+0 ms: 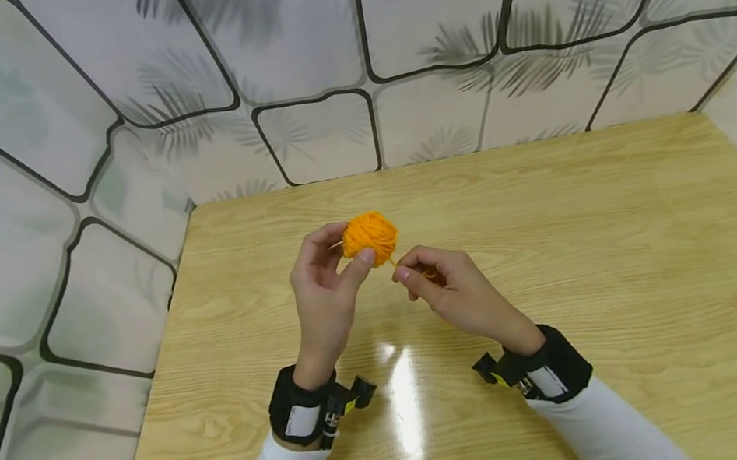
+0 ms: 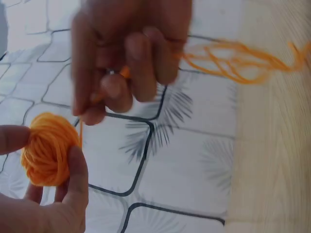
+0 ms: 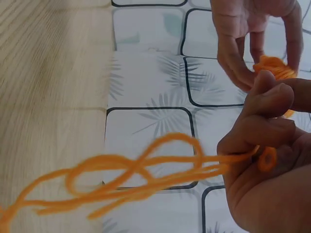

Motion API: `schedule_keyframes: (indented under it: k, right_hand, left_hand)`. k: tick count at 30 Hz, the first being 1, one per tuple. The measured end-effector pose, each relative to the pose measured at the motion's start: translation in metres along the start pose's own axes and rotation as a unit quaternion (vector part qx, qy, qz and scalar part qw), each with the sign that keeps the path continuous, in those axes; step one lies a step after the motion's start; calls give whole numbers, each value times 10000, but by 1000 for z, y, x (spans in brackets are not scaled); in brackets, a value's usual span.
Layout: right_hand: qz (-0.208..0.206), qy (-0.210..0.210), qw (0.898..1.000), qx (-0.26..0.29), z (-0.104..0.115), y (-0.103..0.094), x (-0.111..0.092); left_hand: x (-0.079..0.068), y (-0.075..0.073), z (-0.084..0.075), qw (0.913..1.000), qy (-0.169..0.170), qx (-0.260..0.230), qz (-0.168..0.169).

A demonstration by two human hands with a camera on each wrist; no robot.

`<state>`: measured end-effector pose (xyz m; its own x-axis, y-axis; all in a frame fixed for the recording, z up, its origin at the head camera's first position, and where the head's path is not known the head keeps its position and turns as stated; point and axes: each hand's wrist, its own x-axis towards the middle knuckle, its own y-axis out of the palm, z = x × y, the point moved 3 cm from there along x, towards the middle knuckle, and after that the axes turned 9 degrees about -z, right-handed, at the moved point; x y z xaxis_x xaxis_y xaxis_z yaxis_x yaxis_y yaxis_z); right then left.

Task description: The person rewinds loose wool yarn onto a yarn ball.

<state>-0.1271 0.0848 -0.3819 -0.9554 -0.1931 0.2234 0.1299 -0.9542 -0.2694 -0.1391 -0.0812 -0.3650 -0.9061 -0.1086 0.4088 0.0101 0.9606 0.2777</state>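
Observation:
An orange ball of yarn (image 1: 370, 237) is pinched between the thumb and fingers of my left hand (image 1: 325, 287), above the wooden table. In the left wrist view the wound strands of the yarn ball (image 2: 51, 150) show clearly, with a single strand running up from it. My right hand (image 1: 446, 282), just right of the ball, grips that strand with curled fingers. Several loose loops of yarn (image 3: 141, 170) trail out of the right fist in the right wrist view. Part of the ball is hidden behind the right fingers there.
The pale wooden table (image 1: 628, 264) stretches to both sides beneath the hands. Behind it and at the left stands a wall covering (image 1: 320, 138) with dark outlines and leaf prints. A bright reflection lies on the tabletop between the forearms.

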Motion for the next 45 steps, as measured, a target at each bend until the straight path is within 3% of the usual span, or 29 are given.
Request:
schedule_keyframes:
  k: [5, 12, 17, 20, 24, 28, 31, 33, 35, 37, 42, 45]
  right_hand:
    - [0, -234, 9994, -263, 7, -2, -5]
    - [-144, -416, 9984, -342, 16, -16, -8]
    - [-221, -486, 9985, -117, 22, -31, -5]
    - [-380, -546, 9975, 242, 23, -38, -3]
    - [-687, -555, 9928, 813, 23, -43, 0]
    - [-893, -432, 9888, 1117, 17, -43, 3]
    - [-999, -300, 9876, 1172, 9, -41, 6]
    - [-974, -229, 9886, 1124, 5, -38, 8]
    - [-836, -114, 9903, 1104, 0, -33, 10]
    - [-618, 1, 9924, 1068, -5, -27, 10]
    - [-144, 123, 9961, 856, -13, -15, 9]
    - [-28, 126, 9983, 568, -14, -11, 8]
  left_hand:
    - [-2, -1, 8, 9940, 629, 897, -80]
    - [-2, -4, 11, 9694, 1258, 2101, -142]
    - [0, 5, -12, 9578, 1391, 2517, -2]
    - [0, 10, -19, 9590, 1050, 2591, 461]
    - [-1, 10, -10, 9622, -39, 2288, 1480]
    - [-7, 11, 5, 9473, -1090, 1457, 2637]
    - [-11, 12, 9, 9327, -1472, 534, 3248]
    - [-12, 11, 8, 9286, -1541, 1, 3375]
    - [-12, 10, 5, 9317, -1543, -380, 3267]
    - [-11, 9, 3, 9413, -1510, -645, 2948]
    - [-5, 7, 2, 9678, -1372, -1223, 1718]
    - [-1, 6, 5, 9833, -1057, -1087, 1003]
